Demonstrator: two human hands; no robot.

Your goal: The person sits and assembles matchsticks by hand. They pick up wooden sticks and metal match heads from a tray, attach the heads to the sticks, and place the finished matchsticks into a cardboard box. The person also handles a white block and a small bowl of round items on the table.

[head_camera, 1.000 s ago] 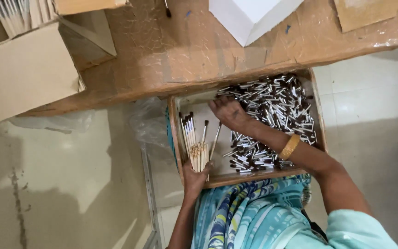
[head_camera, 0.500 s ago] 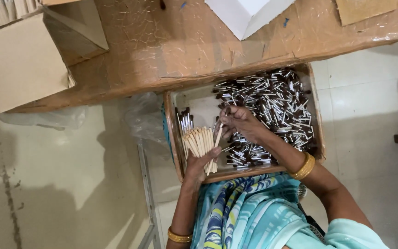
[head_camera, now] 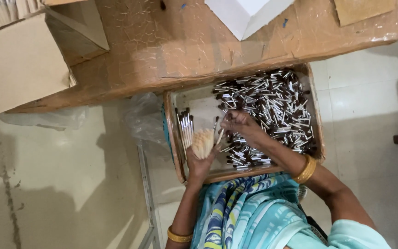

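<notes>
Fingers of our left hand [head_camera: 200, 162] are clamping the brush bundle [head_camera: 202, 142]; our right hand [head_camera: 239, 125] is pinching one brush [head_camera: 220, 134]; we are keeping tips level.

Small hand-assembly or packing workshop, as we read it. We note: a worn wooden desk [head_camera: 171, 50] with a cracked, taped surface; plain cardboard cartons [head_camera: 19, 69] stacked at its end, one holding more sticks; a shallow tray [head_camera: 173, 138] heaped with many identical small dark-and-silver pieces [head_camera: 272, 106]; a sorted bundle of thin sticks [head_camera: 202, 142] gathered beside them; clear plastic sheeting [head_camera: 139, 117] on a pale tiled floor [head_camera: 369, 92]. We see bulk stock and no household furnishings
</notes>
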